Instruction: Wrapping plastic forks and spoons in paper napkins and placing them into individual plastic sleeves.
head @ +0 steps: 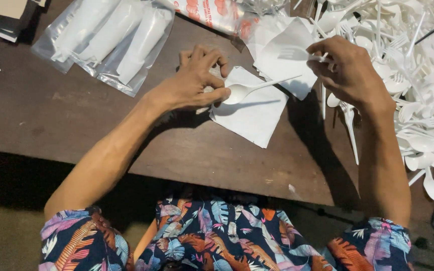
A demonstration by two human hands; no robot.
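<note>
The scene is seen through 1 camera only, worn on the head and aimed steeply downward, so nothing is shared with another view. A dark brown table (pixel 51 115) is looked at from above, its near edge being crossed low in the frame. Both forearms are seen reaching away from the lens, with the left hand (pixel 197 80) and right hand (pixel 345 68) placed in the upper middle. The floral-patterned clothing (pixel 217 236) is caught at the bottom edge. The work is viewed from close range, at arm's reach.
</note>
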